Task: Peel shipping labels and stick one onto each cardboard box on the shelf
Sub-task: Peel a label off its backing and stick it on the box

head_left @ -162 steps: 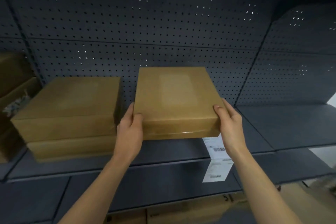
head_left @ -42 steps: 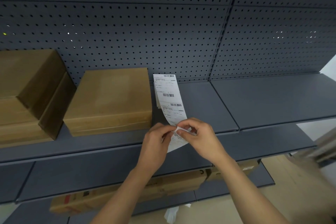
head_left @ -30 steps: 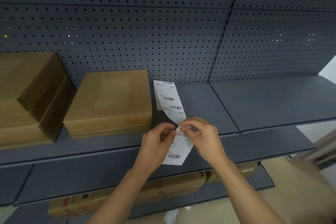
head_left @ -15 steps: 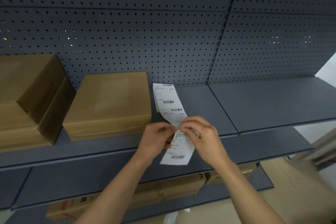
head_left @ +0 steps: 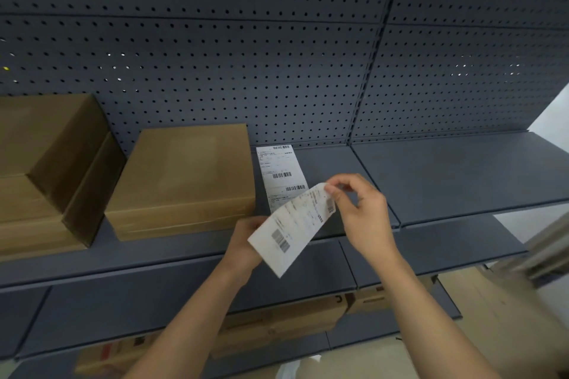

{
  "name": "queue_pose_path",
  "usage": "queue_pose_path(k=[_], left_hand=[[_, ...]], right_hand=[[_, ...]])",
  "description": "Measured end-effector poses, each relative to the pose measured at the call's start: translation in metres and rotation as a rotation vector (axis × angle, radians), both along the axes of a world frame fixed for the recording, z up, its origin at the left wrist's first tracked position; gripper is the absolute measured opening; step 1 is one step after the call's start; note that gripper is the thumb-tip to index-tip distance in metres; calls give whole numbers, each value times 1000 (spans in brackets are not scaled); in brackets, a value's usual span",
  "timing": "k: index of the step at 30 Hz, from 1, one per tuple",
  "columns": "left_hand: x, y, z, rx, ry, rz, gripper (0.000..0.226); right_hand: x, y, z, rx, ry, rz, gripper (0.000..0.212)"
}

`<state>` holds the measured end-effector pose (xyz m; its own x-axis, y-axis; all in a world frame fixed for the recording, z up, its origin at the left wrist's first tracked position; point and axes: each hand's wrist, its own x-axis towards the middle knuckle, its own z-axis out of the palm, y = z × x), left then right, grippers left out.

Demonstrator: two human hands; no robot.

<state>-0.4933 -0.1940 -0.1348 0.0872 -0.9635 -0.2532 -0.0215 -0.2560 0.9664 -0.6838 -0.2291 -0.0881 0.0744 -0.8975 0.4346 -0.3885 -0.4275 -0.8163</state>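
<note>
The right hand, at centre right of the frame, is pinching the upper right corner of a white rectangular paper shipping label between thumb and forefinger, with the other fingers curled loosely above. The label is hanging tilted in the air at the centre of the frame, in front of the shelf edge, with its printed face and barcodes turned toward the camera; the print is blurred. The left hand is meeting the label's lower left edge. Its fingers are lying hidden behind the paper, so its grip cannot be determined. A strip of white printed labels is lying flat on the dark grey metal shelf, running from the back panel toward the hands. Whether the held label is joined to this strip cannot be determined. A flat brown cardboard box is sitting just beside the strip, to its left, with a plain top face. A stack of larger brown cardboard boxes is occupying the left edge of the frame. A dark grey perforated back panel is filling the upper half, and a lower grey shelf is crossing below the forearms.
</note>
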Motion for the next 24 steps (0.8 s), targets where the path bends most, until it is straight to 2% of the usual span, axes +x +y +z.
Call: queue_pose_path(k=[3,7,11,14,24], left_hand=[[1,-1,-3,33,1,59,16],[-4,0,-3,69,27,68,25],[-6,1,-3,104,45,83,14],[-4,1,-6,102,30,93,15],[1,4,-14,51,-190,65,15]], right_hand=[[-1,-4,8,9,-60,-56,27],[-4,-12,17,-5,-112,-126,25],[-7,-23,27,-19,-126,-196,17],[-10,-31,36,-38,-149,-244,12],[-9,-53,54,-60,-132,-360,7]])
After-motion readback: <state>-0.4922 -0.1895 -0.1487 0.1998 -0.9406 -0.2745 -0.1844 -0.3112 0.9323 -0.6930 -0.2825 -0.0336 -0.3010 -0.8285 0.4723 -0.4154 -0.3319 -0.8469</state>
